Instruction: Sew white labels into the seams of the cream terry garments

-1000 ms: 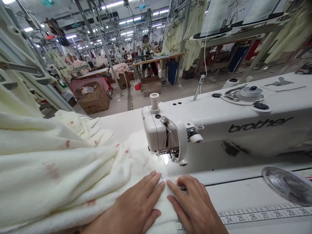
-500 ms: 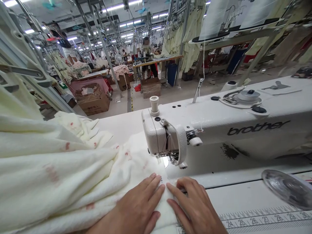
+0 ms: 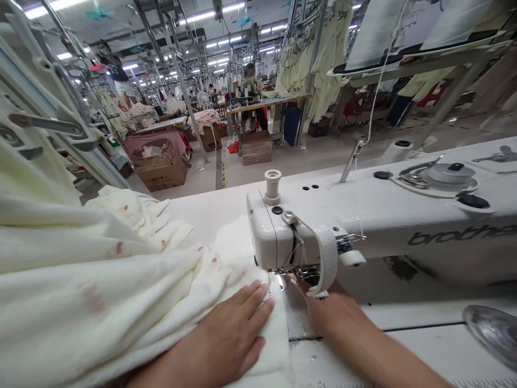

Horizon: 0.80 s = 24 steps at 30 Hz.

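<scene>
Pale cream fabric with small reddish prints (image 3: 141,291) spreads over the left side of the table and runs up to the needle area of a white sewing machine (image 3: 291,237). My left hand (image 3: 238,323) lies flat on this fabric, fingers stretched toward the needle, beside a small printed label (image 3: 268,292) near the fingertips. My right hand (image 3: 323,310) reaches under the machine head, just right of the needle and presser foot (image 3: 281,280). Its fingers are mostly hidden behind the machine's head and guard, so what they touch does not show.
Large white thread cones (image 3: 374,37) stand on a rack behind the machine. A clear round dish (image 3: 493,331) lies at right on the table. Metal rails and hanging cloth (image 3: 40,145) rise at left. Cardboard boxes (image 3: 161,170) and other workers are farther back.
My right hand has left the fabric's right edge and moved forward under the machine head. My left hand stays flat on the fabric. The view has shifted slightly.
</scene>
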Each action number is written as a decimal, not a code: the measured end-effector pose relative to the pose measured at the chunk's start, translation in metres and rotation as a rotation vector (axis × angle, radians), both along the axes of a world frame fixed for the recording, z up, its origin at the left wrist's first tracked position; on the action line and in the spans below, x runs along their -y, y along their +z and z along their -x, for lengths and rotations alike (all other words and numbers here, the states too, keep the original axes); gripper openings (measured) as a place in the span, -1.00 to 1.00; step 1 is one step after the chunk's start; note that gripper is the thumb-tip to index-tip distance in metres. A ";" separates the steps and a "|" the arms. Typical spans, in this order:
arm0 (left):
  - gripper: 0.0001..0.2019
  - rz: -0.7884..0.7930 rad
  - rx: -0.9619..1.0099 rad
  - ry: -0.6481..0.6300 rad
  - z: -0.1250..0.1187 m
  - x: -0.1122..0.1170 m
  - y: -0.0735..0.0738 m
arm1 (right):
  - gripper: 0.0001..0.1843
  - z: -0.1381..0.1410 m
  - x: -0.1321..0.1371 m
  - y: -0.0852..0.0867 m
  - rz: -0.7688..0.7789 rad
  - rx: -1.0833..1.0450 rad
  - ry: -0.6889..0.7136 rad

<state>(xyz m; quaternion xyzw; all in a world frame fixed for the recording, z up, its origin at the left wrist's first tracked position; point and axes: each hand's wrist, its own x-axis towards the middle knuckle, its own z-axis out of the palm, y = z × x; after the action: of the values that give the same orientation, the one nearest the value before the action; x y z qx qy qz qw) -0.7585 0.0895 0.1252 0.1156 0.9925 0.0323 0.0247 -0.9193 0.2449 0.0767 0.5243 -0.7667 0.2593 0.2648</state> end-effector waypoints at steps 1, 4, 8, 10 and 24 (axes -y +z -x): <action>-0.43 0.007 0.005 0.001 0.000 0.000 0.000 | -0.52 -0.013 -0.007 0.000 -0.011 -0.005 0.016; -0.41 0.008 0.004 -0.005 0.001 0.001 -0.001 | -0.50 -0.042 -0.020 -0.003 -0.088 -0.021 0.054; -0.41 0.006 0.005 0.000 0.001 0.002 -0.002 | -0.49 -0.049 -0.020 -0.006 -0.130 -0.012 0.032; -0.42 -0.004 0.006 0.011 0.002 0.003 -0.002 | -0.47 -0.045 -0.016 -0.006 -0.122 -0.005 0.026; -0.47 -0.093 -0.006 0.037 0.009 0.008 -0.006 | -0.38 -0.045 -0.010 -0.023 -0.090 0.081 -0.052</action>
<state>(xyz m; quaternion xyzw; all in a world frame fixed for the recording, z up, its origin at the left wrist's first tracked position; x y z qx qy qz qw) -0.7672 0.0812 0.1195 0.0984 0.9919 0.0787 0.0155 -0.8741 0.2548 0.0537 0.5047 -0.8010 0.2385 0.2163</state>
